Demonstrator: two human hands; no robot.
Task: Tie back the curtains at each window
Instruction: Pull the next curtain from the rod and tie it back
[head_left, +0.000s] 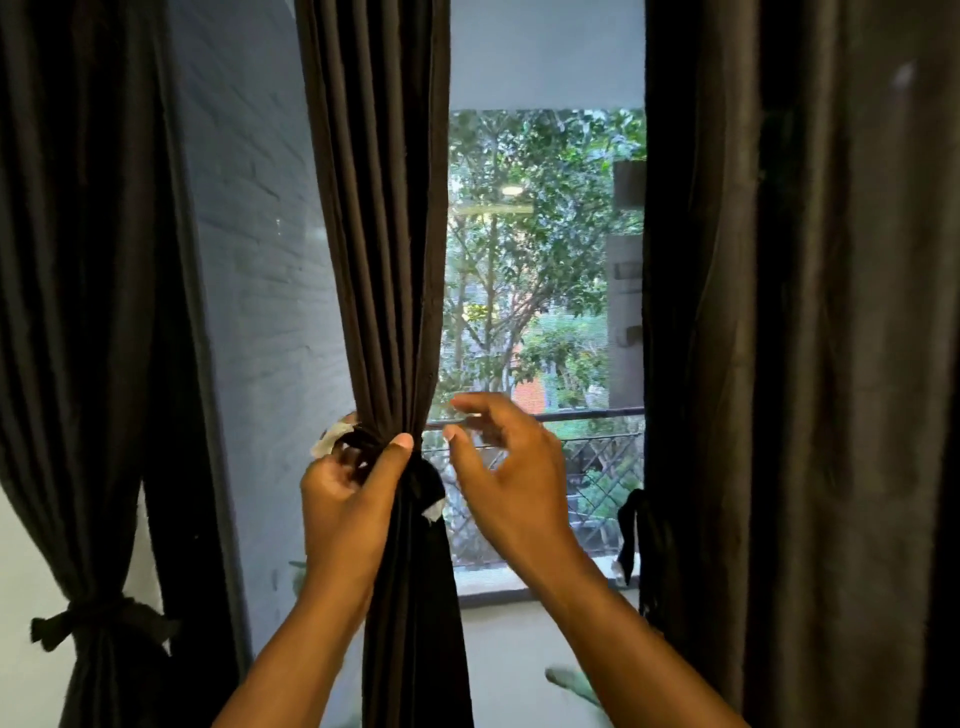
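Note:
A dark brown curtain (384, 249) hangs gathered in the middle of the window. A dark tie band (423, 475) with a white tag wraps it at hand height. My left hand (345, 493) grips the gathered curtain and the band, thumb up against the fabric. My right hand (506, 467) hovers just right of the curtain, fingers loosely spread, holding nothing. On the far left another curtain (78, 312) is tied with a knotted band (101, 621). The right curtain (789, 338) hangs loose, with a dark tie (631, 535) dangling at its inner edge.
Behind the glass are a metal railing (587, 415), lattice and trees. A grey brick wall (260, 260) shows through the left pane. The window sill (519, 582) runs below. A green leaf (571, 680) pokes up near my right forearm.

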